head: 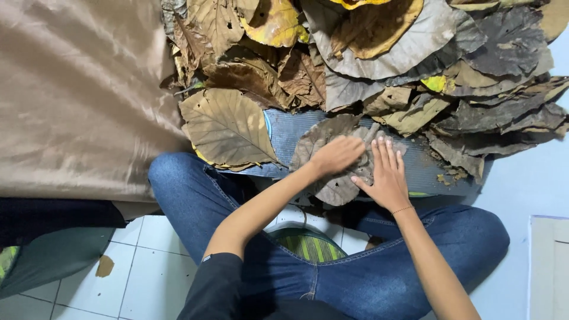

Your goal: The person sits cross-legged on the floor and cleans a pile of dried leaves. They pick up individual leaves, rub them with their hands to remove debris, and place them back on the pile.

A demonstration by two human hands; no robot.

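I sit cross-legged in blue jeans in front of a grey ribbed board (424, 169). A large dry grey-brown leaf (335, 189) lies on the board. My left hand (336, 155) rests on the leaf with fingers curled, pressing its upper part. My right hand (385, 175) lies flat on the leaf's right side, fingers spread and pointing away from me. A big tan leaf (225, 127) sits at the board's left end.
A heap of dry brown, grey and yellow leaves (385, 53) fills the space beyond the board. A beige satin cloth (77, 95) covers the left. White floor tiles (148, 266) lie below, with a leaf scrap (105, 266). A pale panel (548, 266) stands at the right.
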